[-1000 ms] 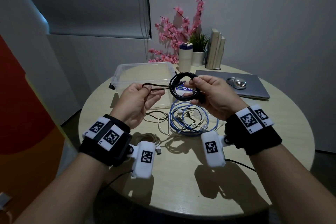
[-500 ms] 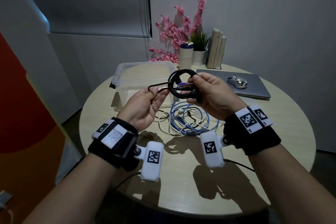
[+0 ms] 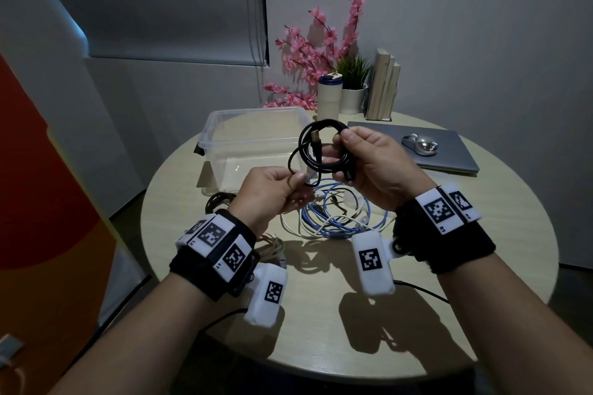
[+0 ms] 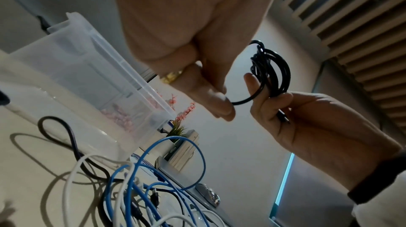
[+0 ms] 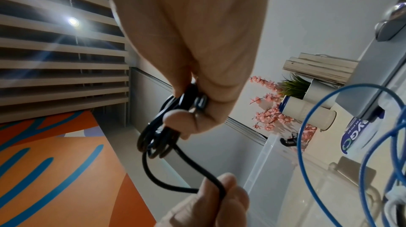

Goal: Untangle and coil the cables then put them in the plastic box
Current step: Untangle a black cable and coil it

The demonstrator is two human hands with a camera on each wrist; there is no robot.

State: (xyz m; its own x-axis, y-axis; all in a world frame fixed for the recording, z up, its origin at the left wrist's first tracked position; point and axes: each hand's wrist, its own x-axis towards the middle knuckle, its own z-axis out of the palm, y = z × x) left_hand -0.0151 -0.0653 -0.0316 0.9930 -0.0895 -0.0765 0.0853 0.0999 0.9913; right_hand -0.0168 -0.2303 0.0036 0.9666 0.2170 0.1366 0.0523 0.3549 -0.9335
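Observation:
My right hand (image 3: 359,160) holds a coiled black cable (image 3: 309,151) above the table, fingers and thumb curled round the loops (image 5: 158,137). A USB plug (image 3: 316,139) hangs inside the coil. My left hand (image 3: 276,192) pinches the loose tail of the same black cable (image 4: 243,100), just below and left of the coil. The clear plastic box (image 3: 221,135) stands behind the hands with nothing visible in it. A tangle of blue cable (image 3: 324,221) and white cable (image 3: 290,224) lies on the table under the hands.
Round wooden table (image 3: 481,250). A laptop (image 3: 449,151) with a mouse (image 3: 422,144) lies at the back right. A tumbler (image 3: 329,99), potted plant (image 3: 353,86), books (image 3: 383,86) and pink flowers (image 3: 308,58) stand at the back. Another dark cable (image 3: 218,200) and a beige one (image 3: 271,245) lie left.
The right hand has tilted the coil upright and raised it slightly. The left hand has dropped lower and drawn the loose tail down toward me.

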